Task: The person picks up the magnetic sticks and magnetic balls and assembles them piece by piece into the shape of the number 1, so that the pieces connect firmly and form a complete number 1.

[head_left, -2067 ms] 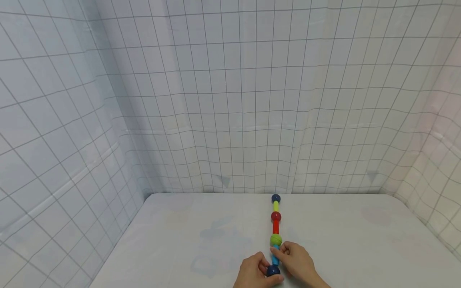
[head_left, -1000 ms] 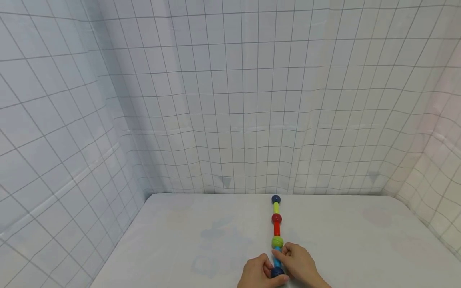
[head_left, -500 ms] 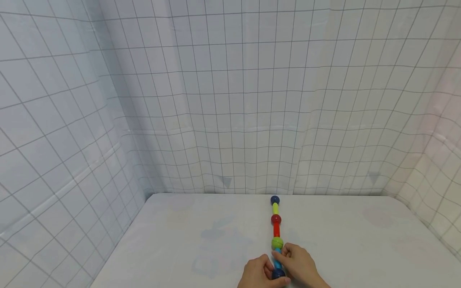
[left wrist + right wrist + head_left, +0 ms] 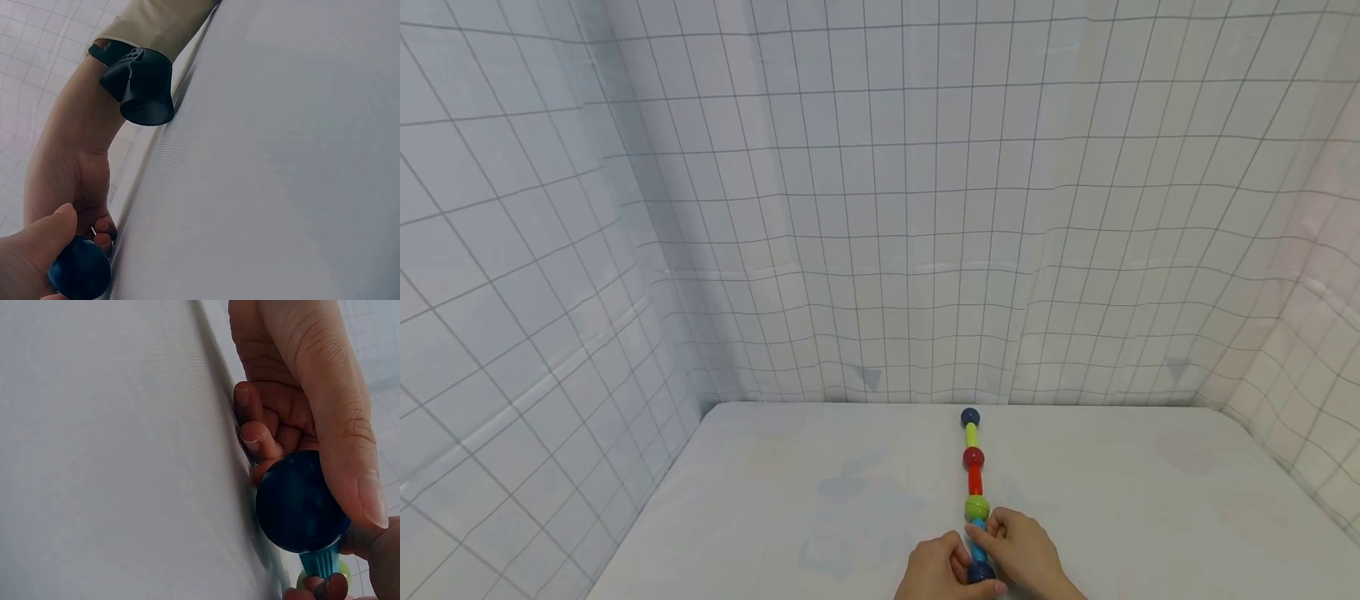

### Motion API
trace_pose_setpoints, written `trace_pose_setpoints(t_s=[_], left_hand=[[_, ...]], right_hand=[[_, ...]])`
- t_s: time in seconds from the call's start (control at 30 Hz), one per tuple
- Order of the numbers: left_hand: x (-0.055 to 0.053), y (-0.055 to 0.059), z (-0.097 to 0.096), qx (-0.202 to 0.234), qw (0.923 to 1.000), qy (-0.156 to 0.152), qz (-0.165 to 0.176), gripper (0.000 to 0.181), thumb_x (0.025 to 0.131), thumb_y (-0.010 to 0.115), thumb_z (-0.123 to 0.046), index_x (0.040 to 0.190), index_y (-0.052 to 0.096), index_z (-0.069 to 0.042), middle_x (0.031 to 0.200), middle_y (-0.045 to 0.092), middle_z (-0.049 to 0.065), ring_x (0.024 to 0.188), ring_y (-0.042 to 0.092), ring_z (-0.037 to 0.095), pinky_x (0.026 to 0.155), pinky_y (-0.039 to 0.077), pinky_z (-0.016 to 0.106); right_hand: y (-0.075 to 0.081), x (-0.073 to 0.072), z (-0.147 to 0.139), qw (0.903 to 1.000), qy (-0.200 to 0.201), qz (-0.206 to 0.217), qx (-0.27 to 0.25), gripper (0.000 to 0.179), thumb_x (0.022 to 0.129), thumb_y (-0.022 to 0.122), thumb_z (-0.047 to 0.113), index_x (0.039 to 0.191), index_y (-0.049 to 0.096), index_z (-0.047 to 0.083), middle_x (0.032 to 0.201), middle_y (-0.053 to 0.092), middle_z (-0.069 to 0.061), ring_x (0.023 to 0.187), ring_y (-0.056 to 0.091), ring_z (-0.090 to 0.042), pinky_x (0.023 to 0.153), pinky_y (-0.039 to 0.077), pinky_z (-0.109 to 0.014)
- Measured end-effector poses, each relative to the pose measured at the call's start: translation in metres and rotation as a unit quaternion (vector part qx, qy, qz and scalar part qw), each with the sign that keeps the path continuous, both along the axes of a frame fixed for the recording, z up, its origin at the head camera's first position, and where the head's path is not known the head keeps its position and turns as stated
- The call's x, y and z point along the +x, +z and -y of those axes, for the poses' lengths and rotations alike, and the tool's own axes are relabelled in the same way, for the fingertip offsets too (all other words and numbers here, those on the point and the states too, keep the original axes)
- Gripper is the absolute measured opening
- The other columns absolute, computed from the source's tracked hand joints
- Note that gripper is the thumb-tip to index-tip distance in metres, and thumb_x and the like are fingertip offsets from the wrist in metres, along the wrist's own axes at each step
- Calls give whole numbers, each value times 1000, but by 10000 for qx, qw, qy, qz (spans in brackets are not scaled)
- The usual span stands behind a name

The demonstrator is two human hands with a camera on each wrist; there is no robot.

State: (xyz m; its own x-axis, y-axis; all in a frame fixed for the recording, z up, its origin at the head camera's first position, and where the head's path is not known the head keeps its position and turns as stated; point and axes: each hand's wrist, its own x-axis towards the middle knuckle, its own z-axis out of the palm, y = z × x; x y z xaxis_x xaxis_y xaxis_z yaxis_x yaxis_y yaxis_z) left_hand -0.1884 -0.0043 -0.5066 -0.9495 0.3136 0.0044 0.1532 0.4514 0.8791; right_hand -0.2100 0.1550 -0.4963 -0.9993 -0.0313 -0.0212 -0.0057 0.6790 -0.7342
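Observation:
A straight chain of toy balls and sticks lies on the table. From its far end come a dark blue ball, a yellow-green stick, a red ball, a red stick, a green ball and a light blue stick. At the near end, my left hand grips another dark blue ball between thumb and fingers. My right hand pinches the light blue stick. That stick's ribbed end meets the near ball in the right wrist view.
The white table extends to both sides of the chain. White grid-patterned cloth hangs behind it and at both sides. A black wrist camera sits on the right forearm, below a beige sleeve.
The whole chain has shifted slightly toward the person. Its far end has swung a little left, while the near ball and left hand moved slightly right. Both hands keep their holds.

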Motion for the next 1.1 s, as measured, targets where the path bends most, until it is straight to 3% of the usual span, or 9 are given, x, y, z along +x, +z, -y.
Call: trace_pose_setpoints(t_s=[0.4, 0.73, 1.1], left_hand=[[-3, 2, -2, -87, 10000, -2, -12, 40, 72, 81, -43, 72, 51, -15, 58, 48, -7, 53, 45, 6, 49, 37, 22], [-4, 2, -3, -142, 9997, 4, -215, 41, 71, 81, -45, 71, 51, -16, 57, 46, -8, 51, 43, 5, 47, 35, 21], [-6, -1, -3, -199, 9993, 1, -307, 42, 71, 80, -47, 71, 51, -16, 56, 45, -8, 52, 43, 5, 47, 35, 21]], right_hand=[[0, -2, -1, 9999, -91, -45, 110, 39, 84, 68, 46, 69, 53, 13, 52, 42, 4, 47, 42, -12, 44, 26, -23], [-3, -3, -1, 9996, -90, -210, 178, 40, 84, 67, 48, 68, 52, 14, 52, 41, 5, 48, 41, -11, 44, 25, -22], [-1, -3, 0, 9997, -137, -113, 193, 40, 85, 65, 50, 70, 53, 14, 53, 42, 5, 49, 41, -11, 44, 25, -23]])
